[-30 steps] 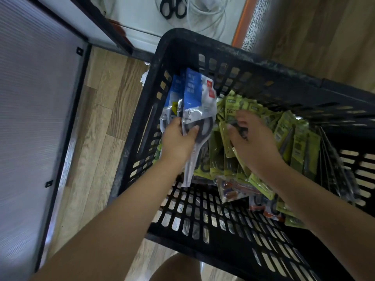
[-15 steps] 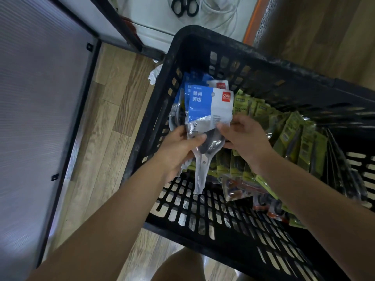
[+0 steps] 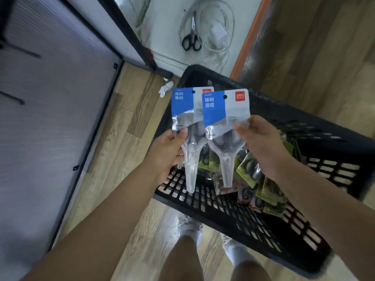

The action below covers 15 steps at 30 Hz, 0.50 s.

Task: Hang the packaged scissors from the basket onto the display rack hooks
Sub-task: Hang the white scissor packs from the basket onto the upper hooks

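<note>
I hold two blue-and-white scissor packs upright above the black plastic basket. My left hand grips the left pack at its clear blister. My right hand pinches the right pack by its right edge, slightly in front of the other. Each card has a round hang hole near the top. Several green-carded scissor packs lie in the basket under my right wrist. Two dark rack hooks stick out from the grey panel at far left.
The grey display panel fills the left side, with a wood-look floor strip between it and the basket. Loose black-handled scissors and white cables lie on a white surface beyond the basket. My legs and shoes stand just before the basket.
Both hands have lifted out of the basket. The bundle held together half a second ago is now split, one blue pack in each hand. The view has tipped down and back.
</note>
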Tool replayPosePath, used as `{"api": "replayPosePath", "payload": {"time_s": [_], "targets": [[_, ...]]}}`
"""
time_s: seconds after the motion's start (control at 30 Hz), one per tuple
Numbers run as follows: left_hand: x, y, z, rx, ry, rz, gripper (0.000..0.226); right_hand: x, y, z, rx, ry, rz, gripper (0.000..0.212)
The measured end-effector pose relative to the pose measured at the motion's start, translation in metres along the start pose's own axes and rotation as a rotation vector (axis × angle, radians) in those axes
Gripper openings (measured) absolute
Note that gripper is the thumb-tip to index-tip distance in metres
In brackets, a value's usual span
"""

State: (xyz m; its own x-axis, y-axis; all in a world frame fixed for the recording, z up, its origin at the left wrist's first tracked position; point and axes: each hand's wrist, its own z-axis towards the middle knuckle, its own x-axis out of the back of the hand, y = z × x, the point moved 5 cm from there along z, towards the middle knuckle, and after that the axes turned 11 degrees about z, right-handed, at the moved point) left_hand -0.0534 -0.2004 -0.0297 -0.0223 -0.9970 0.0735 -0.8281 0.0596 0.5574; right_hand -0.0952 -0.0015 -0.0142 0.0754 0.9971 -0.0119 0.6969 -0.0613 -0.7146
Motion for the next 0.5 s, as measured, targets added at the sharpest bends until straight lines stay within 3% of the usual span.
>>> {"api": "replayPosePath", "payload": {"time_s": [0.13,0.4,0.5], "targets": [[0.011,0.053,-0.059,-0.056,0.046,0.001,0.028,-0.003,-0.073,-0.043,0.088,-0.021,-0.042,0.027],[0.052,0.23,-0.257,-0.401,0.228,-0.079,0.013,-0.046,-0.306,-0.196,0.445,-0.266,-0.136,0.004],[0.073,0.282,-0.352,-0.517,0.317,-0.102,0.011,-0.069,-0.38,-0.278,0.589,-0.391,-0.15,0.012]]}}
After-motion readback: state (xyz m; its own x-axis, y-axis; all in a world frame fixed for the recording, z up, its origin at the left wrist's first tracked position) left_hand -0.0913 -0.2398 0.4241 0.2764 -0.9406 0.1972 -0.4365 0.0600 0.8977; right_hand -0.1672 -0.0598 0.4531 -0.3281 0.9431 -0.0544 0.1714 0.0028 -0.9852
